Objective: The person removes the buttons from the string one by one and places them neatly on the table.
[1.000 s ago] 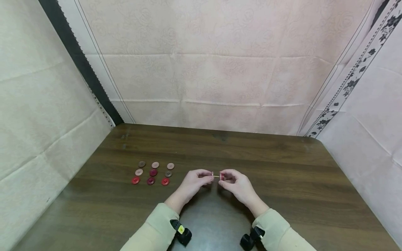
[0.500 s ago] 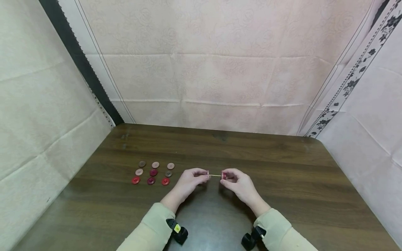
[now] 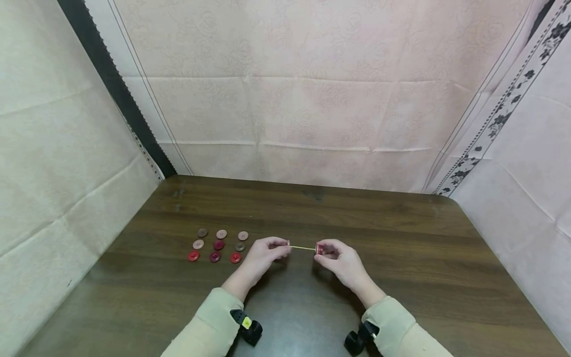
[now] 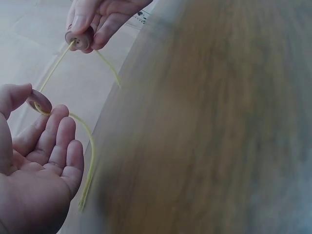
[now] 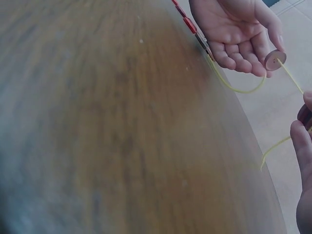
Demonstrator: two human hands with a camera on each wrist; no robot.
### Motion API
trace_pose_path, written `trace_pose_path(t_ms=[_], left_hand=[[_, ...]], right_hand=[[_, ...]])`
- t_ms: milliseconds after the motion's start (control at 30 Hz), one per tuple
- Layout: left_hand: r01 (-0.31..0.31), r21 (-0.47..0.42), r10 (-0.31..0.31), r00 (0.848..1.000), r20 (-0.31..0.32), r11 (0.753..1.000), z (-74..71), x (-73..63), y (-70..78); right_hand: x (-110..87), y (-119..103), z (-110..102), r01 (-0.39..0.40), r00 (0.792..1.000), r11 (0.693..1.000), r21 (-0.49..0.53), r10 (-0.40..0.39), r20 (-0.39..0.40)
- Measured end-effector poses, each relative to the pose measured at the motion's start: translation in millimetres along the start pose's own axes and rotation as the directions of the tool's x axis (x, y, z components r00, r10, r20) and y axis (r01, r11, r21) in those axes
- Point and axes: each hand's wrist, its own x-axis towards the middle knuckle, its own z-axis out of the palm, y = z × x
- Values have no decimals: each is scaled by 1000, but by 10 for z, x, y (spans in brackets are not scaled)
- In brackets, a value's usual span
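Observation:
My left hand (image 3: 263,255) pinches a pale pink button (image 5: 274,60) between thumb and fingertip. A yellow cord (image 3: 302,247) passes through it and stretches to my right hand (image 3: 342,264), which grips a small stack of red and pink buttons (image 3: 318,249) threaded on the same cord. In the left wrist view, the nearest button of that stack (image 4: 80,40) shows its holes, with the cord coming out of one. A loose cord tail (image 4: 89,165) hangs below my left hand, and a shorter tail (image 5: 275,147) hangs by my right. My fingers partly hide the stack.
Left of my hands, several loose buttons lie in rows on the wooden table (image 3: 401,258): red (image 3: 193,255), dark magenta (image 3: 218,244), pale pink (image 3: 221,234) and grey (image 3: 202,232). Cloth walls (image 3: 285,109) enclose the table's back and sides.
My left hand has moved left with the pale pink button, and the cord between my hands has grown longer. The right hand has shifted slightly right. The table buttons lie unmoved.

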Motion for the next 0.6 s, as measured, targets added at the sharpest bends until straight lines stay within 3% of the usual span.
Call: trace_pose_path(t_ms=[600], left_hand=[[-18, -25, 17, 998, -60, 1000, -231, -2, -27]], right_hand=[[22, 15, -26, -22, 1000, 999, -45, 21, -5]])
